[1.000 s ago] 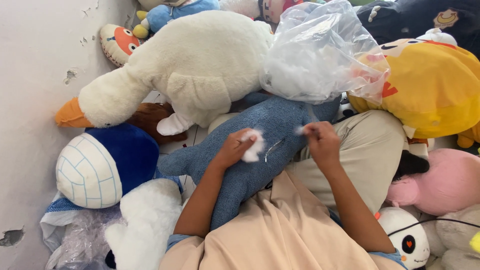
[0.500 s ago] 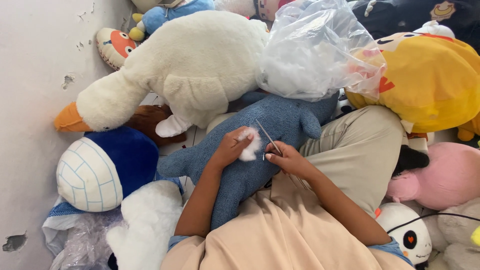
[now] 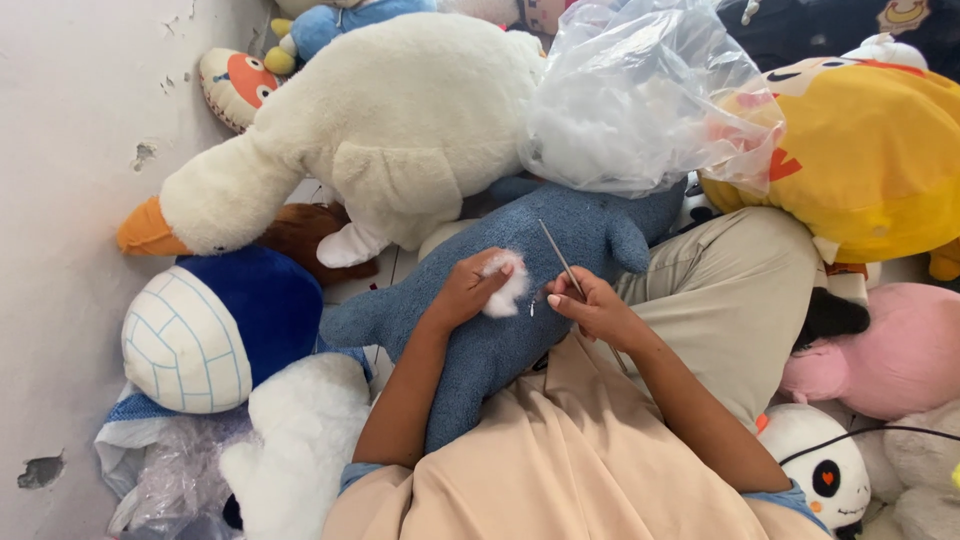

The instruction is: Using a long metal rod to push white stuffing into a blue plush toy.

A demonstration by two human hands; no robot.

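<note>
Lying across the lap at centre frame, tail toward the lower left: a blue-grey plush shark [image 3: 520, 300], with a tuft of white stuffing [image 3: 505, 290] showing at a small opening in its belly. Pinched against that opening by the left hand [image 3: 470, 290], fingers closed on the tuft and pressing it to the seam. Just right of it, the right hand [image 3: 595, 310], fingers together around a thin metal rod [image 3: 560, 255] that slants up and away toward the upper middle. Judged as the stuffing step: fibre being fed into the toy and poked home with the rod. Next move likely calling for the rod's lower end to meet the tuft at the opening and push inward, while the left hand keeps the seam spread and the fibre from slipping out.

Farther out, above the shark: a clear plastic bag of white filling [image 3: 630, 100], resting on it at upper centre. Left of the bag, a large cream goose plush [image 3: 380, 130] with an orange beak. At lower left, a blue and white round plush [image 3: 215, 330]. At the right edge, a yellow plush [image 3: 860, 160] and a pink plush [image 3: 890, 355].
</note>
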